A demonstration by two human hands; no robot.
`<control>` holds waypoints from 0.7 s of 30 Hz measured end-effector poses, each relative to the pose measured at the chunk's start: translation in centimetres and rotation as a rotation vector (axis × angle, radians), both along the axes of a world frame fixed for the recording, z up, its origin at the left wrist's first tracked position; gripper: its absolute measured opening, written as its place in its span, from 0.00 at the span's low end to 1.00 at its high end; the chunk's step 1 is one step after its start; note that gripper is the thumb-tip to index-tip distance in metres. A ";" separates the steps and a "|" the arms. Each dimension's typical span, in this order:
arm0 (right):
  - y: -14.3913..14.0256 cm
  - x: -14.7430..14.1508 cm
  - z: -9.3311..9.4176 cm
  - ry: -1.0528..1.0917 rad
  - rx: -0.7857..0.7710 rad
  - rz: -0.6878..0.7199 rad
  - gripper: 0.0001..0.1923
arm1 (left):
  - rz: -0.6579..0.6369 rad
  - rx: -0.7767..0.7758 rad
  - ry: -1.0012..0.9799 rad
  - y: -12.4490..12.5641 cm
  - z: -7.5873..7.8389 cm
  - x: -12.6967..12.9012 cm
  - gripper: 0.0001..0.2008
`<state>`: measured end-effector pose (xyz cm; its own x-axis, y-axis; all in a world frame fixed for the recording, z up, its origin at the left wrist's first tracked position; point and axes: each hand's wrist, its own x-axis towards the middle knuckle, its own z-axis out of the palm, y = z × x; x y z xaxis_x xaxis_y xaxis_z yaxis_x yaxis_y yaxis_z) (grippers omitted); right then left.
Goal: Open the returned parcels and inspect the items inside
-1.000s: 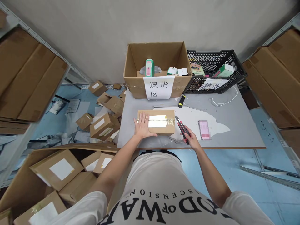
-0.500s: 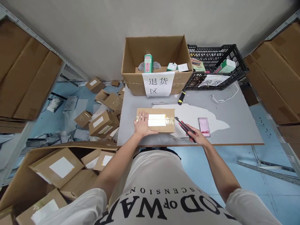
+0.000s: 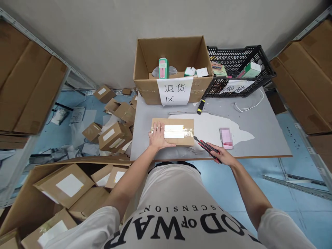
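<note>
Pressing flat on a sealed cardboard parcel (image 3: 173, 131), the left hand (image 3: 158, 137) covers the parcel's left end with fingers spread wide and palm down; it grips nothing, only pins the parcel to the desk (image 3: 259, 138).

Head view. The parcel lies near the front edge of the desk, left of centre, long side parallel to that edge. A strip of clear tape and a white label run along its top seam. The right hand (image 3: 222, 156) is closed around a red-and-black utility knife (image 3: 207, 147), with the blade end pointing toward the parcel's front right corner, just beside it; contact with the cardboard cannot be confirmed.

Handling judgement: the parcel appears light and stiff, with firm edges and a glossy, likely slippery tape strip. Hold it on the bare cardboard at one end, clear of the seam and of the blade path.

Other items on the desk: a pink phone (image 3: 226, 137) right of the knife, a yellow-and-black tool (image 3: 200, 107) behind the parcel, and a white cable (image 3: 249, 103) toward the right rear. At the rear edge stands a large open carton (image 3: 173, 65) with a paper sign, containing small product boxes; a black crate (image 3: 238, 69) sits touching its right side. On the floor to the left, more brown parcels (image 3: 114, 135) lie scattered.
</note>
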<state>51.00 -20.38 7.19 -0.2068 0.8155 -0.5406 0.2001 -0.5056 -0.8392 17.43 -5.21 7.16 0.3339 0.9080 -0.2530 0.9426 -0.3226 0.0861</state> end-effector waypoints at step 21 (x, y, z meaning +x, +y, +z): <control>-1.1 1.4 -5.1 -0.560 0.200 -0.336 0.31 | -0.131 0.125 -0.106 -1.1 -0.5 -2.0 0.58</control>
